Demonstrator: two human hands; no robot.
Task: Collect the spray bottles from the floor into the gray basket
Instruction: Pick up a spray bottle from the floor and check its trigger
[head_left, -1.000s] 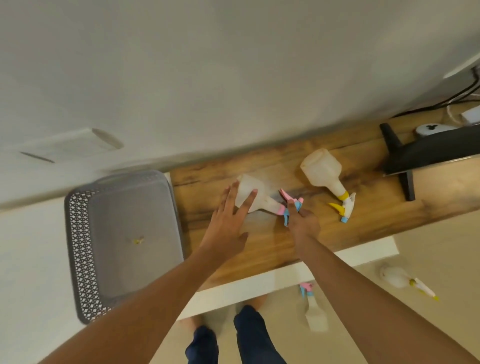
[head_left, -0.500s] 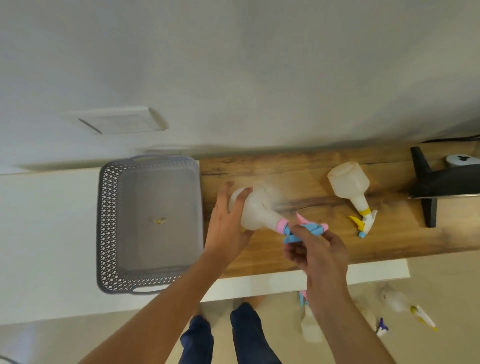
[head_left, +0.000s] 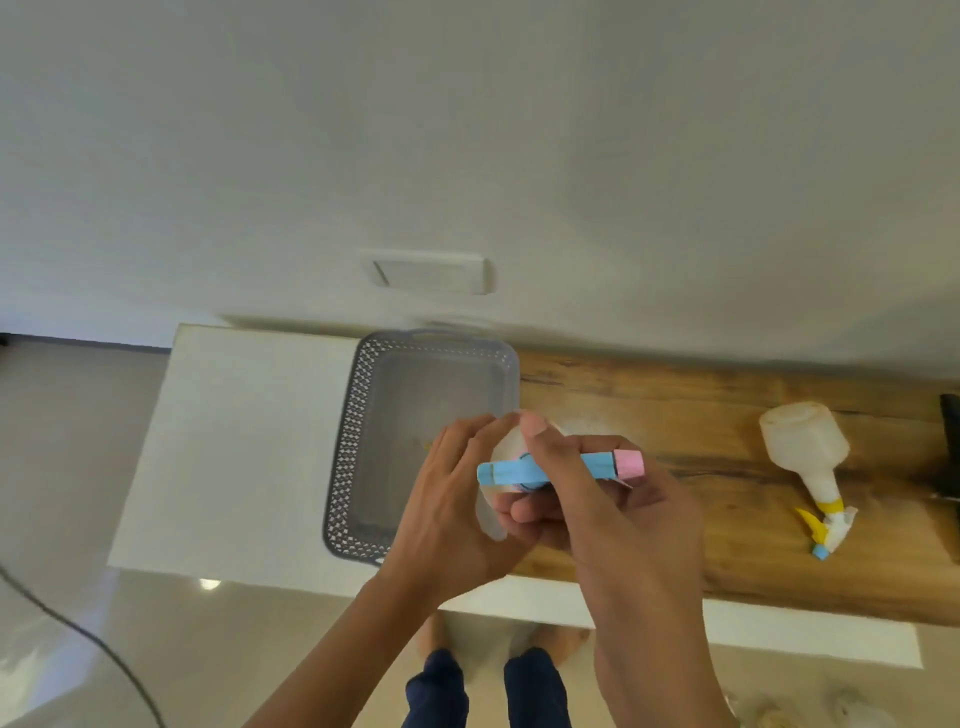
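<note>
I hold a white spray bottle with a blue and pink head (head_left: 561, 466) in both hands, raised above the counter at the gray basket's right edge. My left hand (head_left: 447, 499) wraps its white body. My right hand (head_left: 597, 499) grips the neck and blue trigger head from the right. The gray basket (head_left: 353, 441) with a perforated rim stands on the white part of the counter, partly hidden by my left hand. A second white spray bottle with a yellow trigger (head_left: 805, 457) lies on its side on the wooden part at the right.
The wooden countertop (head_left: 675, 405) runs right from the basket; a white surface (head_left: 234, 441) lies to its left. A dark object (head_left: 949, 457) sits at the far right edge. A wall plate (head_left: 426, 271) is on the wall behind. A cable (head_left: 78, 634) crosses the floor at lower left.
The blue and pink bottle came off the wooden counter and moved left toward the basket, now held in both hands with its head turned up. The view shifted left.
</note>
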